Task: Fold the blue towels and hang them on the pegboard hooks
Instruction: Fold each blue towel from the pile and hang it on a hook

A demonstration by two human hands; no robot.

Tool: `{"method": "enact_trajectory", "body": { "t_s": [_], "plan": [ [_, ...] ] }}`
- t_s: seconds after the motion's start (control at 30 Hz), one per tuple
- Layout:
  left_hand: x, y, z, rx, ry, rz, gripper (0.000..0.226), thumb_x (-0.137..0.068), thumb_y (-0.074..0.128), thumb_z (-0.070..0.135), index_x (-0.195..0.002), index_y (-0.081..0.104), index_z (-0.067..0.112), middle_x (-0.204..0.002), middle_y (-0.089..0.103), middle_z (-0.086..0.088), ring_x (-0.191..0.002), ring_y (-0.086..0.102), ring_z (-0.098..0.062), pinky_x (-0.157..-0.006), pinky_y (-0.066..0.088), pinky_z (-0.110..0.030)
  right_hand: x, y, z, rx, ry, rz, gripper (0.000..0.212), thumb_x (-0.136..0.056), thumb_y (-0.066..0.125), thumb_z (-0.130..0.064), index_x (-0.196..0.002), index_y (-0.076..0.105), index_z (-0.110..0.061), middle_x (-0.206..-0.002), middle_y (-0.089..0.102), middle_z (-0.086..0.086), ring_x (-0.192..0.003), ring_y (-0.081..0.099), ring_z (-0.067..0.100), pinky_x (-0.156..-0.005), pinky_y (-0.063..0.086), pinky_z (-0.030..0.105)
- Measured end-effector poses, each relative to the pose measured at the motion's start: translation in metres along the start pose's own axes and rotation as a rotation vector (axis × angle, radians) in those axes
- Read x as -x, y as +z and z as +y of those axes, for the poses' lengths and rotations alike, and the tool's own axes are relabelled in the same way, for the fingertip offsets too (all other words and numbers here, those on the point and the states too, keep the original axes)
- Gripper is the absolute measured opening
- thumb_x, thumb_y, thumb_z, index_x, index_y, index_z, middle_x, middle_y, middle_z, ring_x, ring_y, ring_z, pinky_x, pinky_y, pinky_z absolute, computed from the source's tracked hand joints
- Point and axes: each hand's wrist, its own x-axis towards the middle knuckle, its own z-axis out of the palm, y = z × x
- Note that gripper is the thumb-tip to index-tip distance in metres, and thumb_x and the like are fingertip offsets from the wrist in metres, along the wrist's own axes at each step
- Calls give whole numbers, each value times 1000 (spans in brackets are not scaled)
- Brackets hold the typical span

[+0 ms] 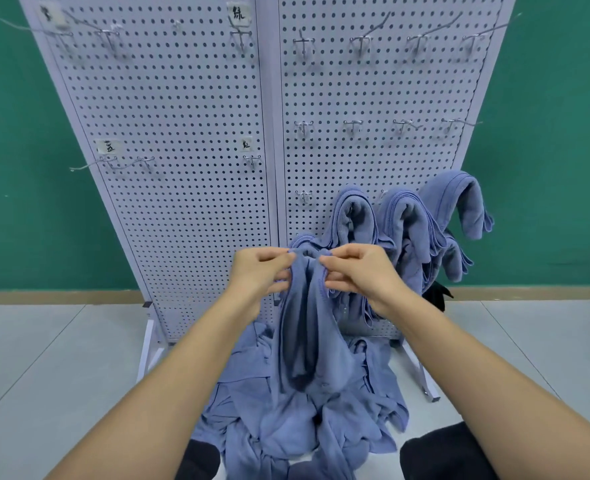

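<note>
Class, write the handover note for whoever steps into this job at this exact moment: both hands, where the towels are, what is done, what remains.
Hands: left hand and right hand each pinch the top edge of one blue cloth towel, held up before the white pegboard.
Done: hung blue towels in three bunches on the right panel's low hooks.
Left: fold and hang the held towel, then the heap of blue towels on the floor.

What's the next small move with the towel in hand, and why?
Left hand and right hand pinch the held towel close together, so it hangs bunched over the floor pile. Probably draw them apart to flatten the top edge before folding.
</note>
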Motion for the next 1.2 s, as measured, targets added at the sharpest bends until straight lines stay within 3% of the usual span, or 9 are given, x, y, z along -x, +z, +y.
{"method": "enact_trajectory", "body": {
  "t_s": [0.2,0.43,0.57,0.7,0.83,0.9,1.0,1.1,1.2],
  "plan": [
    [3,15,-2,-67,9,-19,17,-88,67,16,-102,72,7,-95,73,-7,-90,70,-19,-75,59,-29,7,14,0,67,-67,6,7,-85,71,-11,-87,66,-6,-75,67,9,-61,66,12,-68,59,28],
    [2,7,-3,-62,38,-110,28,-78,76,31,-99,72,12,-87,75,1,-84,70,-10,-76,54,-24,13,-1,-9,-9,-23,-265,31,-96,41,-4,-108,70,-6,-94,70,6,-81,63,9,-84,56,29],
    [4,8,-3,-30,8,-135,11,-85,70,17,-94,72,11,-66,66,5,-66,55,-11,-70,47,-25,12,-8,-8,55,-24,-327,40,-91,37,3,-105,72,-11,-90,67,1,-78,60,3,-76,51,20],
    [4,8,2,-10,-5,-186,11,-91,62,12,-96,71,13,-58,48,6,-62,41,-11,-69,43,-24,8,-22,-13,294,-241,-157,21,-92,56,-7,-108,67,-17,-96,63,-6,-87,56,3,-80,43,18],
    [7,6,7,-59,45,-345,17,-93,56,13,-95,72,19,-76,65,4,-75,53,-12,-77,43,-27,6,-35,-13,739,-378,-218,53,-78,75,-38,-127,55,-30,-127,49,-17,-120,37,0,-98,29,19],
    [7,5,6,-75,58,-406,17,-94,56,13,-97,71,20,-89,68,0,-84,57,-14,-82,43,-30,0,-33,-6,789,-357,-285,44,-78,75,-41,-115,63,-23,-115,59,-13,-111,48,5,-95,37,26],
    [1,2,2,-82,39,-318,16,-93,57,13,-100,69,21,-93,65,-1,-82,57,-12,-83,46,-30,-8,-29,1,872,-400,-236,31,-86,66,-39,-85,61,-8,-72,57,-2,-68,50,11,-69,40,35],
    [-7,-7,-6,-157,14,-218,21,-92,60,18,-113,63,21,-105,68,-2,-86,62,-10,-82,48,-28,-11,-26,1,1007,-437,-115,32,-89,59,-45,-78,56,-15,-71,58,0,-73,56,18,-70,45,40],
    [-8,-16,-14,-205,-51,-262,29,-90,64,26,-118,60,23,-110,67,-2,-89,63,-11,-78,48,-25,-14,-23,-3,1056,-361,-39,39,-90,57,-45,-78,57,-8,-70,59,5,-73,58,24,-69,46,38]
  ]
}}
